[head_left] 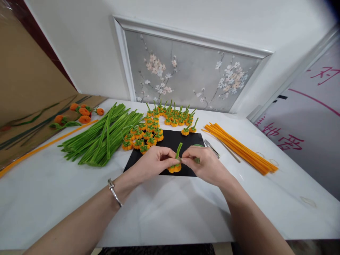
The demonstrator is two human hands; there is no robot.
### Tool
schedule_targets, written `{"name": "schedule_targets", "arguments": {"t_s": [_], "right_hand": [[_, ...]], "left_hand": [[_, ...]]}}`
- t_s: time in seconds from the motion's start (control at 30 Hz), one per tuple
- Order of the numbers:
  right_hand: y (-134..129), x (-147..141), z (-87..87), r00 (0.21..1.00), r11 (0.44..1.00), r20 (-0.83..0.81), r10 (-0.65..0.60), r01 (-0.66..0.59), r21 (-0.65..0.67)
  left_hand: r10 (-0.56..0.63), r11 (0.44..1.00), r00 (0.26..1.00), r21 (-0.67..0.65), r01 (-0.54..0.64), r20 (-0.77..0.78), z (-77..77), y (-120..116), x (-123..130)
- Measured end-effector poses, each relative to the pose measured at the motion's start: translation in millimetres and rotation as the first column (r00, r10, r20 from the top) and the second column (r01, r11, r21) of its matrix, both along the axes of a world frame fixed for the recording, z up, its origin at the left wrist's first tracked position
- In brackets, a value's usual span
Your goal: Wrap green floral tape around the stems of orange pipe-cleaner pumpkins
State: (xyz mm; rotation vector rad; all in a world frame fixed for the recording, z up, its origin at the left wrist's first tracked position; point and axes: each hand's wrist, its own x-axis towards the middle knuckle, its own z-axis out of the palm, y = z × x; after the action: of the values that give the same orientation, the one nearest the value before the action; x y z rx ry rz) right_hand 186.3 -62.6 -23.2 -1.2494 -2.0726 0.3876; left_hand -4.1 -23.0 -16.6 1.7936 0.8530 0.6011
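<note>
Between my two hands is a small orange pipe-cleaner pumpkin [174, 169] with a green stem standing up from its top. My left hand [155, 159] pinches it from the left, thumb and forefinger at the base of the stem. From the other side, the fingertips of my right hand [204, 161] are pressed together at the same spot; whatever fine part they grip is hidden. Under both hands lies a black mat [172, 140]. A round green object, partly covered, shows behind my right hand.
Many finished pumpkins [152, 128] stand behind the mat. Green pipe cleaners [102, 136] are heaped at left, orange pipe cleaners [239, 147] bundled at right. Small scissors [211, 147] lie beside the mat. Orange flowers [84, 112] rest at far left, and a framed wall panel [191, 71] rises behind.
</note>
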Motion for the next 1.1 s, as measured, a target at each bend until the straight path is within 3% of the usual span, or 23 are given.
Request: {"name": "schedule_targets", "arguments": {"t_s": [0.1,0.43,0.53,0.6,0.67,0.87,0.97,1.1], "right_hand": [[-0.5,1.9,2.0,1.000,0.999,0.011,0.002,-0.002,-0.051],[-1.3,5.8,6.4,1.000,0.990,0.010,0.000,0.001,-0.139],[-1.4,6.1,5.5,0.985,0.968,-0.151,0.088,-0.120,-0.220],[-1.5,3.5,4.7,0.931,0.936,-0.334,0.150,-0.242,-0.255],[-1.2,-1.7,3.4,0.871,0.926,-0.470,0.140,-0.284,-0.250],[1.4,-14.4,-3.6,0.872,0.937,-0.487,0.054,-0.212,-0.276],[2.2,-13.0,-5.2,0.875,0.952,-0.484,-0.005,-0.144,-0.271],[2.1,-10.1,-3.0,0.852,0.945,-0.517,-0.088,-0.093,-0.314]], "left_hand": [[-0.010,0.998,0.999,-0.061,0.012,0.043,0.9,-0.3,0.1],[-0.049,0.995,0.997,-0.089,0.055,0.066,2.1,-0.3,-2.0],[-0.065,0.989,0.994,-0.128,0.077,0.091,1.5,-0.7,-3.2],[-0.045,0.988,0.995,-0.141,0.057,0.089,1.2,-1.7,-3.0],[-0.026,0.989,0.997,-0.147,0.036,0.071,0.9,-3.0,-2.0],[-0.106,0.980,0.994,-0.169,0.105,0.004,-1.7,-4.5,-1.8],[-0.165,0.965,0.985,-0.198,0.171,0.044,-0.8,-4.1,-4.7],[-0.124,0.948,0.985,-0.278,0.154,0.122,2.2,-4.8,-5.4]]}}
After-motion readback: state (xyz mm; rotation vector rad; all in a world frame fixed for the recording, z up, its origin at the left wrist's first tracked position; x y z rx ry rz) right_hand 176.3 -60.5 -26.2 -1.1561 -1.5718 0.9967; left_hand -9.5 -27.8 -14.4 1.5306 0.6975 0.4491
